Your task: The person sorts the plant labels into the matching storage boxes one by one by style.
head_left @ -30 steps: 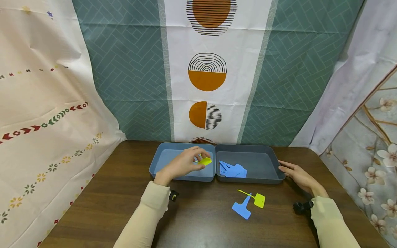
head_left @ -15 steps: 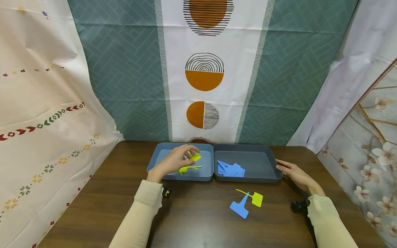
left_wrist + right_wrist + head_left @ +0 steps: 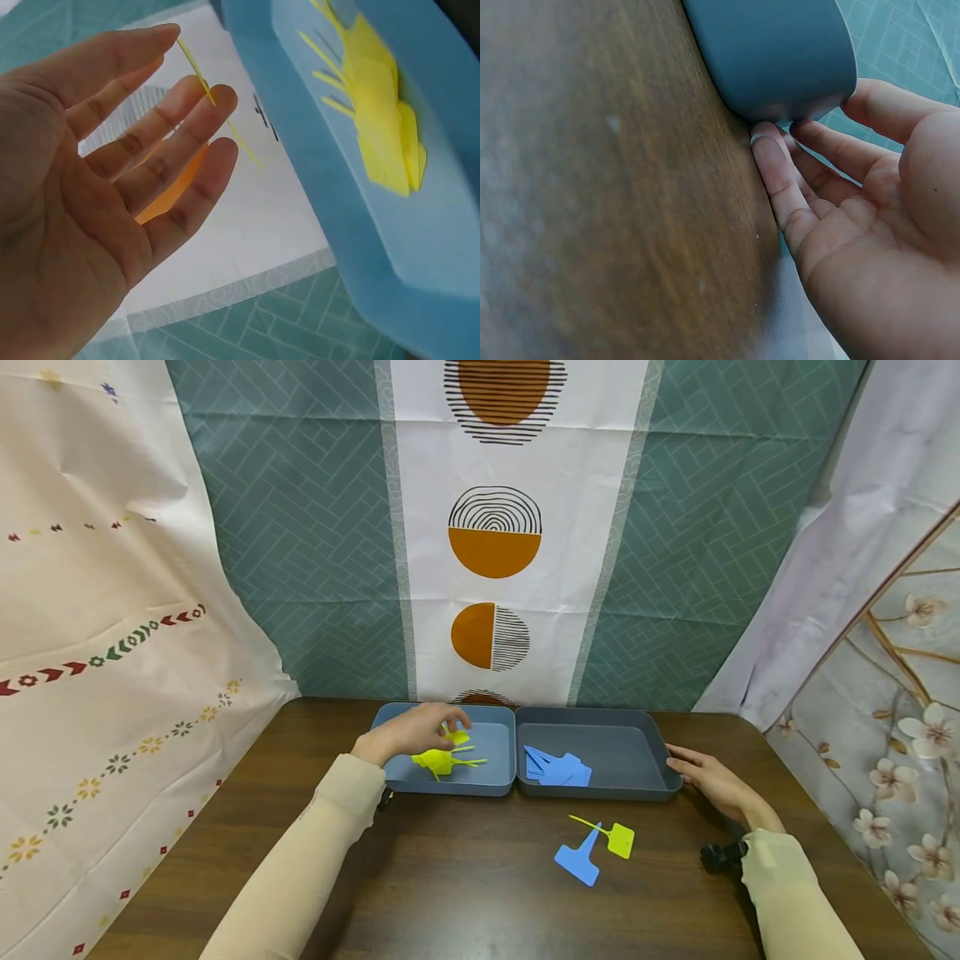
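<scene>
My left hand hovers over the blue tray and pinches a yellow plant label between thumb and fingertips. From the left wrist view the held label shows almost edge-on. Below it, several yellow plant labels lie heaped in the blue tray, partly hidden by the hand in the head view. My right hand rests its fingertips against the right outer wall of the dark grey tray. T-shaped blue plant labels are piled at that tray's left end.
In front of the trays, one blue plant label and one yellow plant label lie on the brown table, the yellow stem touching or crossing the blue one. The trays stand side by side, close to the hanging cloth behind.
My left hand has moved left over the blue tray, uncovering more of the yellow heap. My right hand stays at the grey tray's side; the head view has shifted slightly.
</scene>
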Available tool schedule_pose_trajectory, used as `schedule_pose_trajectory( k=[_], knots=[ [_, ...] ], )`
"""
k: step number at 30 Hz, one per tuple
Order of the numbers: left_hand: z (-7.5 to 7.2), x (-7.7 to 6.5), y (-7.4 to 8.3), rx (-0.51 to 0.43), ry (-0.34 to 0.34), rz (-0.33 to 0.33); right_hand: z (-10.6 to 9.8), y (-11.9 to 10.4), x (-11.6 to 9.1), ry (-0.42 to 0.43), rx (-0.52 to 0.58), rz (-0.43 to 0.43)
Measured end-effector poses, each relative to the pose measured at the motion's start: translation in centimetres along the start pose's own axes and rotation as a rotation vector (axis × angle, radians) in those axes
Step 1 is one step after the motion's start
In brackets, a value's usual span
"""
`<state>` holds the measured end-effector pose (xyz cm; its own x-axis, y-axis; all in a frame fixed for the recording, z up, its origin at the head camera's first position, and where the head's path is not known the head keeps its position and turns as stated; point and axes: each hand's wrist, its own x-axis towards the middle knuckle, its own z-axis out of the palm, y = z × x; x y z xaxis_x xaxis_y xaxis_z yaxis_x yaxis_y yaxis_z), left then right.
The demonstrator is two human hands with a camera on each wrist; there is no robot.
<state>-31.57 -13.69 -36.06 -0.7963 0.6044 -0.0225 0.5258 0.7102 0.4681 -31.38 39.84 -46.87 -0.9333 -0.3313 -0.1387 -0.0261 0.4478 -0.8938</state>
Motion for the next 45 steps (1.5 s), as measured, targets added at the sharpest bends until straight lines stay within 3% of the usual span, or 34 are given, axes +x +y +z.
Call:
schedule_pose_trajectory(
  k=[14,28,36,45],
  knots=[
    [-1.3,2.6,0.2,0.191,-0.188,-0.064,-0.1,0.0,-0.1,0.019,-0.025,-0.005],
    [-1.1,3.8,-0.1,0.278,-0.251,-0.165,-0.1,0.0,0.0,0.004,0.001,-0.011],
    [-0.9,3.8,-0.2,0.27,-0.284,-0.218,0.0,-0.1,0.0,0.012,-0.012,-0.007],
    [-1.4,4.2,0.7,0.269,-0.312,-0.197,-0.1,0.0,-0.1,0.017,-0.025,0.0]
  ],
)
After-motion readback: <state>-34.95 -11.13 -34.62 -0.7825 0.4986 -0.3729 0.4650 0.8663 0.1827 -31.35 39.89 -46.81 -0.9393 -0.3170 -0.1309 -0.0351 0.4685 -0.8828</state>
